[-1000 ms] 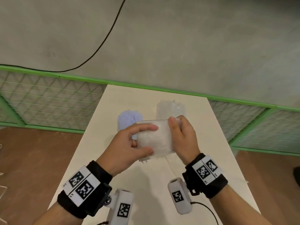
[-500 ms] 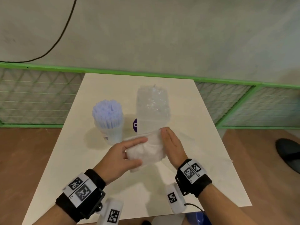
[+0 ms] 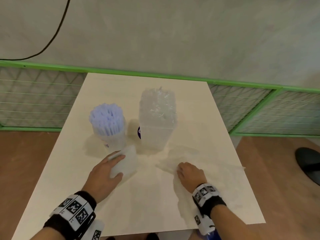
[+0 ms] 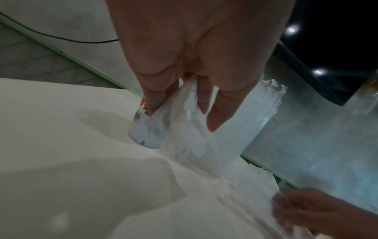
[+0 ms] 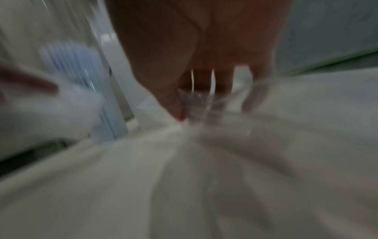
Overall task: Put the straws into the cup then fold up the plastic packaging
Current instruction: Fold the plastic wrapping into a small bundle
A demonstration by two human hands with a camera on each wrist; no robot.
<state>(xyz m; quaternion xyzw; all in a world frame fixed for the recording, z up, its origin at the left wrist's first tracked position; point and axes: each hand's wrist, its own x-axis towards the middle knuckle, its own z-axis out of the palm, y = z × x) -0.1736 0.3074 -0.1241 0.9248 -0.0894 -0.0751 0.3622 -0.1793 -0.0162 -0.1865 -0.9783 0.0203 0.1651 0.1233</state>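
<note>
A clear cup (image 3: pixel 110 134) packed with pale blue straws (image 3: pixel 106 118) stands left of centre on the white table (image 3: pixel 138 205). My left hand (image 3: pixel 117 164) grips a folded white plastic packet (image 3: pixel 127 161) between thumb and fingers, just in front of the cup. The left wrist view shows those fingers (image 4: pixel 212 122) round the packet (image 4: pixel 192 137). My right hand (image 3: pixel 181 168) is down on a second, flat clear plastic wrapper (image 3: pixel 166 164) at the right. In the blurred right wrist view, thumb and fingers (image 5: pixel 178 111) pinch crinkled clear plastic (image 5: pixel 196 98).
A tall clear container (image 3: pixel 157 122) filled with clear straws stands right of the cup, with a purple label (image 3: pixel 139 132) at its side. A green mesh fence (image 3: pixel 34 101) runs behind the table. A dark shoe (image 3: pixel 308 163) is on the floor at the right.
Both hands held the folded packet together. Now the right hand has let go and moved right onto the flat wrapper, while the left has carried the packet left and down beside the cup.
</note>
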